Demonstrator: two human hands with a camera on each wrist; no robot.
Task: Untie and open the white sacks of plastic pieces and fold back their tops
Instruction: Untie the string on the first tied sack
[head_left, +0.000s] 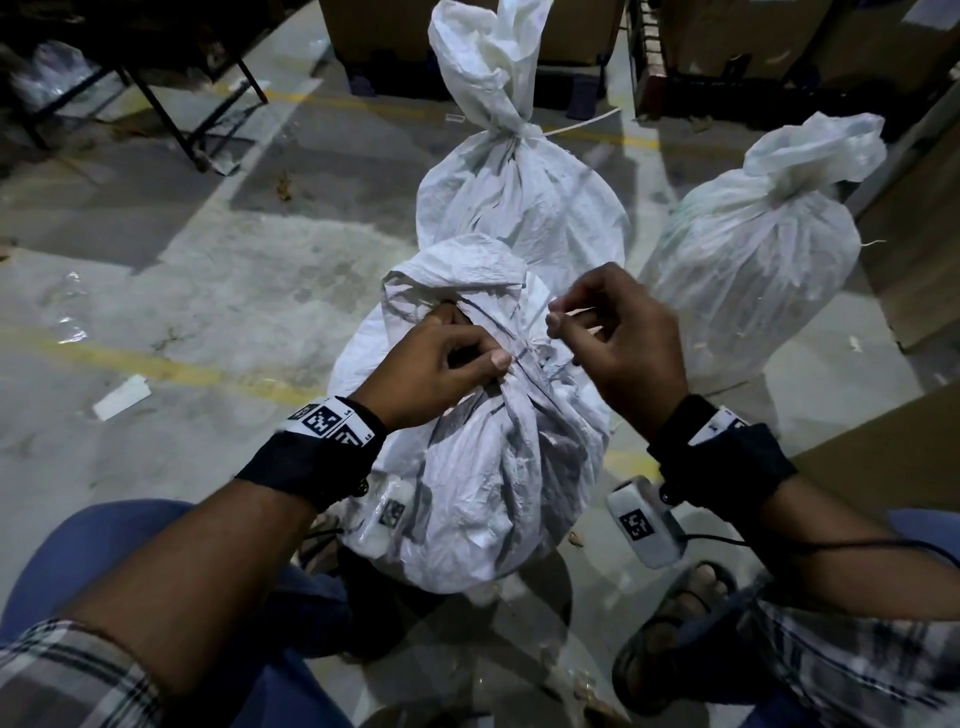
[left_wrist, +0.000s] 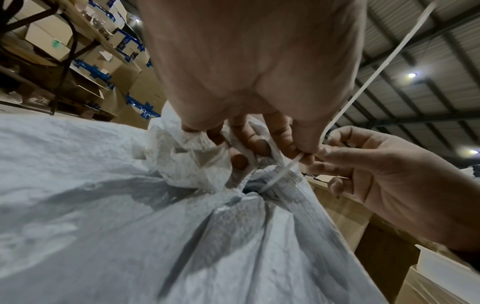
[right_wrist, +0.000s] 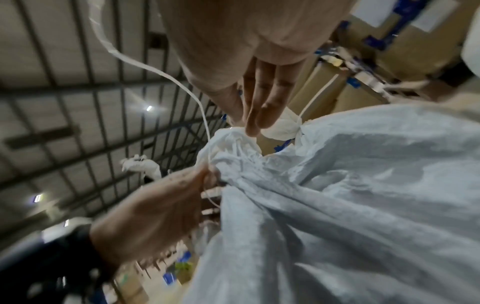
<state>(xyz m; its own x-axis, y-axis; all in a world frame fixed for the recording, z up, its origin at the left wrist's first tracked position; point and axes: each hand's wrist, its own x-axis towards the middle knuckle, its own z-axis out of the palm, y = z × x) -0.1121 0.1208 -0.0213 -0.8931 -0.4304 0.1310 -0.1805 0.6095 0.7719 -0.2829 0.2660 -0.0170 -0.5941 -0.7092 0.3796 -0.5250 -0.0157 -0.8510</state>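
The nearest white sack (head_left: 483, 478) stands between my knees with its neck bunched and bound by a white tie strip (left_wrist: 280, 172). My left hand (head_left: 488, 358) curls over the neck, and its thumb and forefinger pinch the strip just above the knot. My right hand (head_left: 563, 319) pinches the same strip right beside the left thumb. The strip's loose end (left_wrist: 376, 67) runs up and away. Two more sacks stand tied behind: one straight ahead (head_left: 519, 197) and one to the right (head_left: 753, 270).
Concrete floor with a yellow line (head_left: 156, 364) and a paper scrap (head_left: 122, 397) on my left. Black table legs (head_left: 176, 119) stand at the back left, cardboard boxes (head_left: 384, 31) at the back and a carton (head_left: 883, 467) close on my right. My sandalled foot (head_left: 680, 623) is beside the sack.
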